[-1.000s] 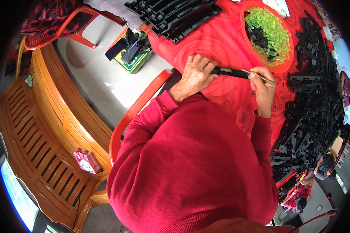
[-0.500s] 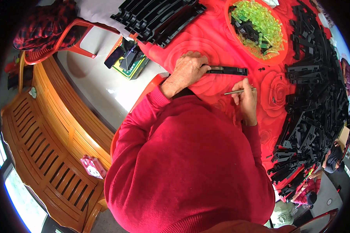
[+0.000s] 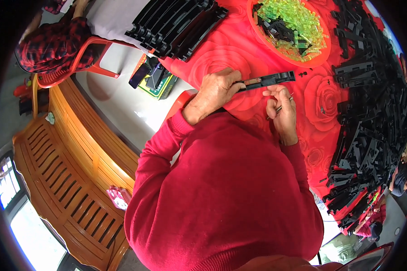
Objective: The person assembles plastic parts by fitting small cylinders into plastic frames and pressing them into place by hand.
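My left hand (image 3: 219, 90) is closed on one end of a long black plastic part (image 3: 272, 79), which points right and tilts slightly up. Close below that part's free end is my right hand (image 3: 282, 108), its fingers curled around a thin metal rod (image 3: 278, 109); most of the rod is hidden by the fingers. A ring shows on one finger. Beyond the black part stands an orange-red bowl (image 3: 326, 53) with small clear yellow-green pieces (image 3: 289, 18) and some small black pieces.
Long black parts (image 3: 176, 25) lie in a row at the far left of the red tablecloth (image 3: 319, 97). Loose black parts (image 3: 371, 113) heap along the right. A wooden bench (image 3: 72, 180), a red chair (image 3: 101, 67) and a green box (image 3: 165, 88) stand left. Other people sit at the edges.
The black part's free end has swung upward in my left hand. My right hand has turned and moved closer to it, the rod shifting from level to slanted. The whole view has shifted slightly.
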The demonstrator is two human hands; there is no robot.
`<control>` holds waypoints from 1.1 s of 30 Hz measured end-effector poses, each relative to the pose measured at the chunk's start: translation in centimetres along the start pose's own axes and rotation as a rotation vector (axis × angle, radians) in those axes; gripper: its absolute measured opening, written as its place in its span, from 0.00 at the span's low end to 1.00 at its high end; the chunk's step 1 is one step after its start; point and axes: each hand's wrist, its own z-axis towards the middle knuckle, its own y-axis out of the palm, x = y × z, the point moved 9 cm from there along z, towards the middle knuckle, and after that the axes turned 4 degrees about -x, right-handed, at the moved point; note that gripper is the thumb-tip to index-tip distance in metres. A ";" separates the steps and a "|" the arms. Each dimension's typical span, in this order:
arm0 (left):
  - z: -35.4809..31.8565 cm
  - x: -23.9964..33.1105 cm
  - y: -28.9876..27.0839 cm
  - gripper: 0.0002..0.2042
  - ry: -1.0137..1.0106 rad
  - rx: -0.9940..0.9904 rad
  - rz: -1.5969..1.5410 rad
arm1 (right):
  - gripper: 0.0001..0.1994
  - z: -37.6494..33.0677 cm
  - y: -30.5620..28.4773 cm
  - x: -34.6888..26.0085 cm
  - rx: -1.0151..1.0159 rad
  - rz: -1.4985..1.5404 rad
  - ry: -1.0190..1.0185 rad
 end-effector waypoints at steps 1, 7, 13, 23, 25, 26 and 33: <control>-0.1 0.3 0.1 0.07 -0.003 0.030 -0.020 | 0.16 0.1 0.5 -0.2 -0.025 0.140 0.012; -1.1 1.2 2.0 0.08 -0.069 0.043 -0.138 | 0.10 1.4 1.9 0.8 -0.141 0.183 0.009; -1.0 1.0 2.7 0.08 -0.157 0.027 -0.054 | 0.05 1.5 2.1 0.0 -0.050 0.059 -0.026; -1.1 -0.9 3.8 0.06 -0.295 0.194 -0.197 | 0.09 2.3 1.3 -0.3 0.205 -0.154 -0.285; -1.4 -1.1 3.8 0.06 -0.342 0.227 -0.223 | 0.10 2.3 1.8 -0.7 0.195 -0.107 -0.336; -1.3 -1.0 3.8 0.06 -0.338 0.225 -0.217 | 0.10 2.2 1.9 -0.8 0.207 -0.153 -0.332; -1.7 -2.1 4.3 0.06 -0.343 0.276 -0.291 | 0.10 2.5 2.2 -0.4 0.210 -0.144 -0.295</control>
